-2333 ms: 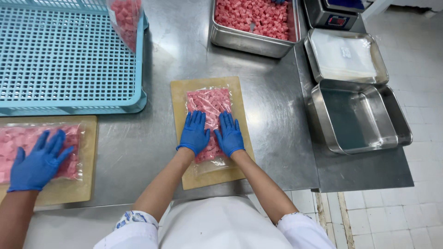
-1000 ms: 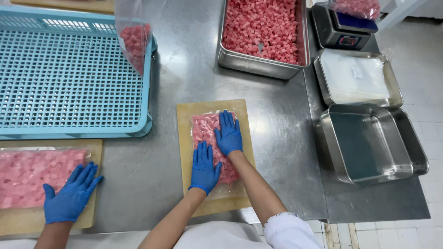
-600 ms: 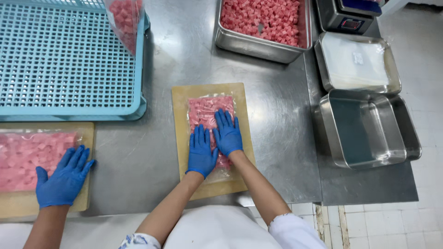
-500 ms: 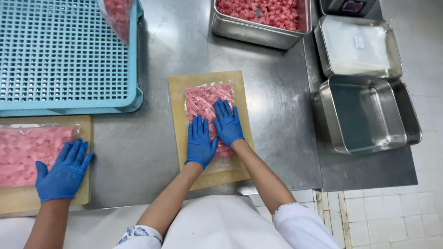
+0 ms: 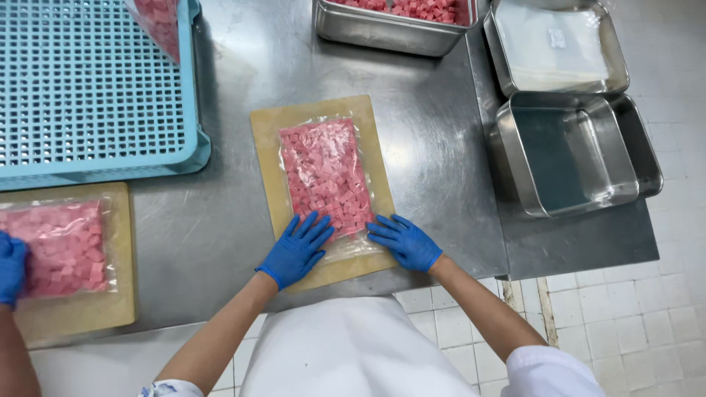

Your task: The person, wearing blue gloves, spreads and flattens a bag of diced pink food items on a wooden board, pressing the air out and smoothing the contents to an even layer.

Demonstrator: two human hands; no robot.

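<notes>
A clear plastic bag of pink meat cubes lies flat on a tan cutting board on the steel table. My left hand, in a blue glove, rests flat on the bag's near left corner with fingers spread. My right hand, also gloved, presses flat on the bag's near right edge and the board. Neither hand grips anything.
A co-worker's blue-gloved hand rests on a second bag of cubes on another board at left. A light blue perforated crate sits far left. Steel trays: one of cubes, one covered, one empty.
Both my hands have slid down from the middle of the bag toward its near end and spread apart. The cubes lie flatter. The co-worker's hand shifted to the left.
</notes>
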